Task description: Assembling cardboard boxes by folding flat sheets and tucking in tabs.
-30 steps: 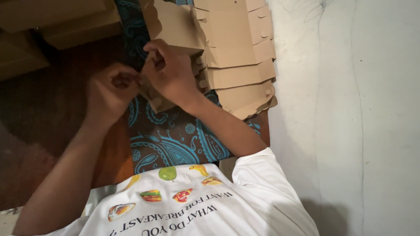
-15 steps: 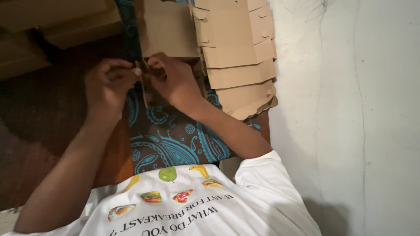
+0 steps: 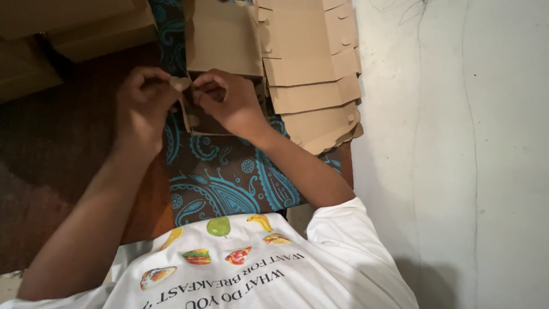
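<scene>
A box [image 3: 220, 63] corner flap is pinched between left hand [image 3: 143, 106] and right hand [image 3: 229, 103], mid-fold; tucking would call for firm inward pressure

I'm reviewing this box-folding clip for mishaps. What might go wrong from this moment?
1. Both hands, left hand and right hand, pinch one corner of the half-folded cardboard box; the thin flap might crease or tear.
2. The right forearm lies close beside the fanned stack of flat cardboard blanks, so a nudge might spread it further across the patterned cloth.
</scene>
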